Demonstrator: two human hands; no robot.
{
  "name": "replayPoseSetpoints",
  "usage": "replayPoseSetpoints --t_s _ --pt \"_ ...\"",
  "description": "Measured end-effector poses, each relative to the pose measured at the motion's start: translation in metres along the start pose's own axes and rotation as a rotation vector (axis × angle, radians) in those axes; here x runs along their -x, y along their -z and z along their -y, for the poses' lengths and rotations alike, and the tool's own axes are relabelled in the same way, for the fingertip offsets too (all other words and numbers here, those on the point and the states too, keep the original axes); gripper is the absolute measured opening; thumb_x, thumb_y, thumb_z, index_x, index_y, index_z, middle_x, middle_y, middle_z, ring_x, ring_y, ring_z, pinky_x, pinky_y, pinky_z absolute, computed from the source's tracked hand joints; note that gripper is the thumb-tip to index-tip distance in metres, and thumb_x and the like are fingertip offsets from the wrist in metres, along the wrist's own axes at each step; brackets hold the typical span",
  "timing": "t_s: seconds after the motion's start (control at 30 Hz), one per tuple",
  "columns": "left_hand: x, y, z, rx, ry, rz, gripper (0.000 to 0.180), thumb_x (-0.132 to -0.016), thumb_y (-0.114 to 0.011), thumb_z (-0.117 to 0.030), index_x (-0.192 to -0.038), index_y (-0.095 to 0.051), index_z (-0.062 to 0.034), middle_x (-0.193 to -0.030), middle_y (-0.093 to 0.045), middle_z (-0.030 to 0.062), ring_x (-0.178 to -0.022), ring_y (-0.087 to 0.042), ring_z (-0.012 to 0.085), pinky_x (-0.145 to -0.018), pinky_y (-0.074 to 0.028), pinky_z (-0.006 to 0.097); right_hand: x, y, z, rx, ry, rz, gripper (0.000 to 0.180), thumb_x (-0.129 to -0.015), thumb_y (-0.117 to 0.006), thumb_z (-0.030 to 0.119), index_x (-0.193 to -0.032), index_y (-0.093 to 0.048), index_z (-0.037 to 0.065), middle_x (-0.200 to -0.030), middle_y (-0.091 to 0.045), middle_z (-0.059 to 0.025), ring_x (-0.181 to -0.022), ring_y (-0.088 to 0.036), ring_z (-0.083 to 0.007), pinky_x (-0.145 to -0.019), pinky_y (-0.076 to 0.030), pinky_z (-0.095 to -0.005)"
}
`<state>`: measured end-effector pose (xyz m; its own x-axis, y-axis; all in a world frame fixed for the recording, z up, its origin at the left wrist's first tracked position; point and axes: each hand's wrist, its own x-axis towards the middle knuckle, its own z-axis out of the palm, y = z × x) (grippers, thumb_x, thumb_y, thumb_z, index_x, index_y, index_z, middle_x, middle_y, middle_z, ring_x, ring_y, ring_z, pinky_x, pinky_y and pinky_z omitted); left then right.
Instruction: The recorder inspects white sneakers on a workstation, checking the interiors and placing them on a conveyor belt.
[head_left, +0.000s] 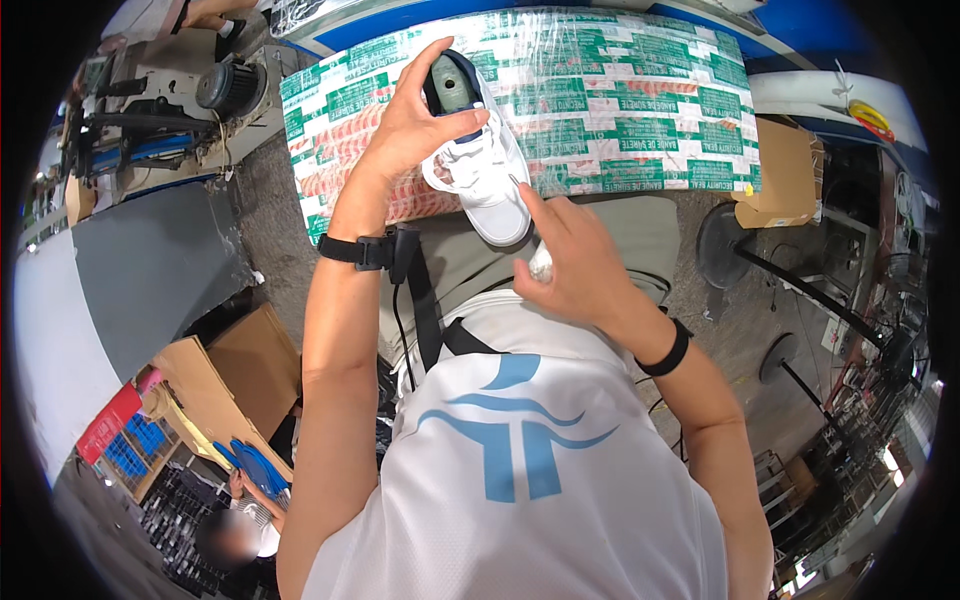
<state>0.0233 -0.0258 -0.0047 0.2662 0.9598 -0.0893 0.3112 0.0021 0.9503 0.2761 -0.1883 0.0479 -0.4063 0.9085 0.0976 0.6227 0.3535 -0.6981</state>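
A white lace-up sneaker (pixel 500 195) lies with its toe toward me over the near edge of a wrapped box. Inside its opening sits a green shoe last (pixel 453 85) with a round hole in it. My left hand (pixel 415 125) grips the sneaker at the heel end, thumb across the tongue and fingers along the collar's far side. My right hand (pixel 575 255) is beside the toe, its index fingertip at the sneaker's right side. A small white crumpled piece (pixel 541 262) shows between that hand's thumb and curled fingers; its kind is unclear.
The box (pixel 640 110), covered in green, white and red printed tape, fills the space ahead of me. A brown carton (pixel 780 175) stands right of it, near a round black stand base (pixel 715 245). Machinery with a motor (pixel 230 88) is far left; another person (pixel 245 530) is lower left.
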Motion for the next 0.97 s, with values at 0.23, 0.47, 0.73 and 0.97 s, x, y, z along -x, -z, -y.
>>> replayPoseSetpoints --t_s 0.23,0.47,0.73,0.97 --pt "0.0 0.001 0.008 0.035 -0.006 0.029 0.116 -0.083 -0.101 -0.038 -0.177 -0.037 -0.0176 -0.17 -0.047 0.0186 -0.158 -0.047 0.0306 -0.123 -0.049 0.043 -0.039 -0.002 0.008 0.119 0.217 -0.123 0.087 -0.082 -0.084 0.026 -0.156 -0.054 -0.009 -0.104 -0.061 -0.0158 -0.092 -0.063 -0.0342 -0.083 -0.049 -0.0465" --pt "0.0 -0.001 -0.002 0.031 -0.002 0.022 0.113 -0.084 -0.099 -0.04 -0.176 -0.039 -0.0168 -0.17 -0.049 0.02 -0.159 -0.047 0.0329 -0.13 -0.041 0.046 -0.019 -0.006 -0.016 0.068 0.133 -0.006 0.09 -0.081 -0.084 0.027 -0.156 -0.053 -0.011 -0.104 -0.061 -0.0169 -0.091 -0.062 -0.0351 -0.083 -0.05 -0.0475" --pt "0.0 -0.003 -0.004 -0.022 -0.01 -0.02 0.11 -0.081 -0.099 -0.041 -0.173 -0.044 -0.0185 -0.169 -0.046 0.022 -0.159 -0.046 0.0379 -0.129 -0.042 0.048 -0.033 0.0 0.003 0.144 0.104 0.058 0.092 -0.08 -0.084 0.025 -0.159 -0.051 -0.007 -0.107 -0.062 -0.0173 -0.093 -0.063 -0.0366 -0.082 -0.051 -0.0475" --pt "-0.001 0.0 0.002 0.012 -0.064 0.051 0.107 -0.084 -0.097 -0.041 -0.173 -0.043 -0.0197 -0.171 -0.044 0.0191 -0.159 -0.045 0.0405 -0.13 -0.042 0.049 -0.006 0.012 0.001 -0.002 0.036 0.147 0.092 -0.084 -0.085 0.024 -0.163 -0.048 -0.007 -0.107 -0.062 -0.0164 -0.098 -0.064 -0.0339 -0.09 -0.052 -0.0473"
